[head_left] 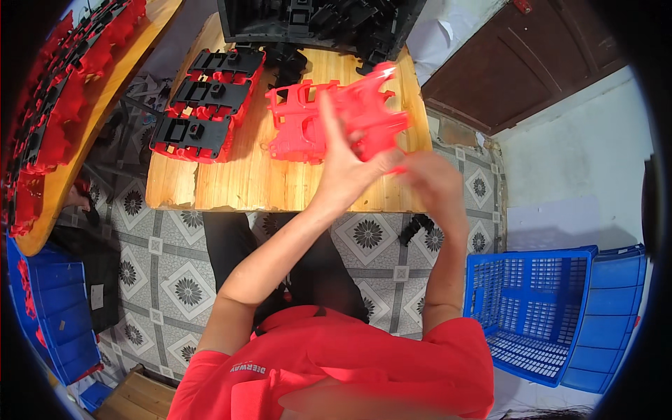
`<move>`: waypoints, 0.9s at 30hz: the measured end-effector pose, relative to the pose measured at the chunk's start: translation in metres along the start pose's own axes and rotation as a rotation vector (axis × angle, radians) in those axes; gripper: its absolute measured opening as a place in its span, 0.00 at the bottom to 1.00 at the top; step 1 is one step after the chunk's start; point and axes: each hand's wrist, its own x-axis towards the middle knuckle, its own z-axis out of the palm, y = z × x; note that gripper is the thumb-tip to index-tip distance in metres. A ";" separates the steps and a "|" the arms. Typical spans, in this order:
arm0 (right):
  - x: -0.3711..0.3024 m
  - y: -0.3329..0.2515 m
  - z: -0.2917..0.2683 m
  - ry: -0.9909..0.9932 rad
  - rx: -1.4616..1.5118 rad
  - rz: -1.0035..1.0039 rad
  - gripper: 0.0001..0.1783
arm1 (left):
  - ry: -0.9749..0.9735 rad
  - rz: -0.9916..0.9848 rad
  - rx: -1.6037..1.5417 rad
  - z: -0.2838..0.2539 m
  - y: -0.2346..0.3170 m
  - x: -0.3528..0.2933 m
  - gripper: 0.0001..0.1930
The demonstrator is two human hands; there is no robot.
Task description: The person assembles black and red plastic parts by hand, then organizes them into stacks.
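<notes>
A red plastic moulded frame part [367, 105] is lifted above the wooden table [231, 182], blurred by motion. My left hand [343, 157] grips its near side with fingers spread up across it. My right hand [430, 178] holds the lower right edge of the same part. Under it on the table lies another red frame part [297, 122]. To the left stand three assembled red and black pieces [206, 105] in a row.
A black crate of black plastic parts [315, 24] sits at the table's far end. A curved wooden bench [77, 119] on the left carries several red and black pieces. A blue slotted crate [535, 315] stands on the right, blue bins [56, 315] on the left.
</notes>
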 end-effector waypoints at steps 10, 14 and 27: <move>0.260 0.008 0.149 0.028 0.255 -0.261 0.11 | 0.153 -0.299 -0.645 -0.088 0.029 -0.055 0.39; 0.343 0.001 0.222 0.142 -0.235 -0.350 0.16 | 0.101 -0.227 -0.700 -0.102 0.030 -0.069 0.40; 0.218 -0.038 0.109 0.268 0.136 -0.417 0.12 | 0.225 -0.066 -0.679 -0.118 0.045 -0.064 0.44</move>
